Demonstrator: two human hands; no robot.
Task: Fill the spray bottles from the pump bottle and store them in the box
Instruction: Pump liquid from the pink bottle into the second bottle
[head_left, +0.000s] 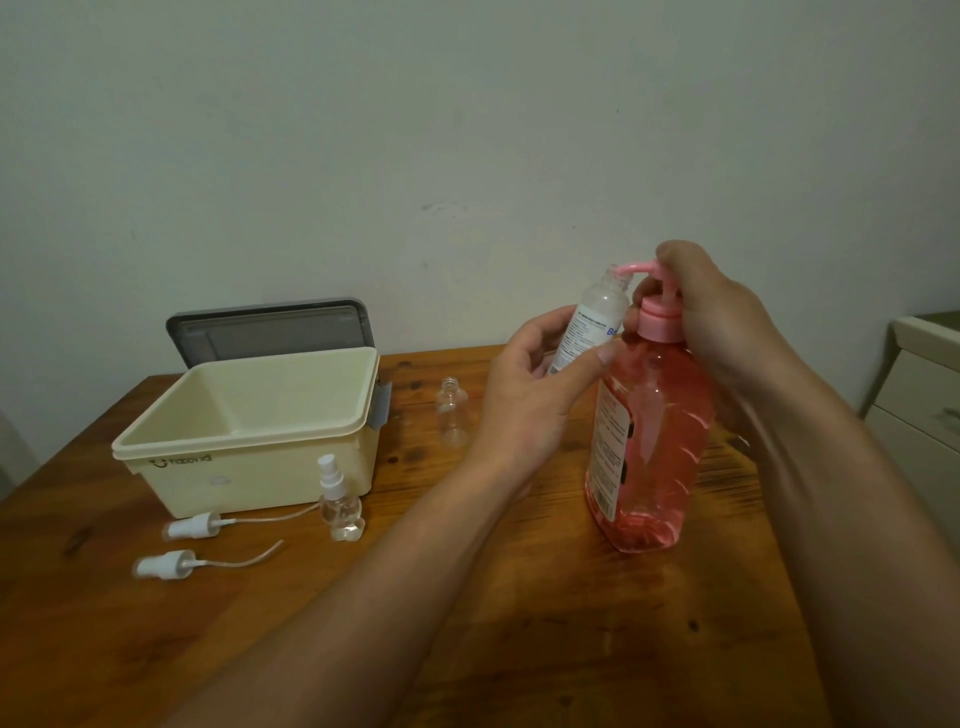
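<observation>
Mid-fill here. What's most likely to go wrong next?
1. The small bottle, held tilted by the left hand, has a narrow mouth right at the pink spout. A hard press from the right hand may squirt liquid past it onto the table.
2. The right hand grips the pump bottle only at its top, so an off-centre press might tip it.
3. The uncapped clear bottle stands close beside the left wrist, and a sideways move could knock it over.

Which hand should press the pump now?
Right hand: its fingers curl over the pink head of the pump bottle, while the left hand holds the labelled spray bottle with its mouth at the spout.
</observation>
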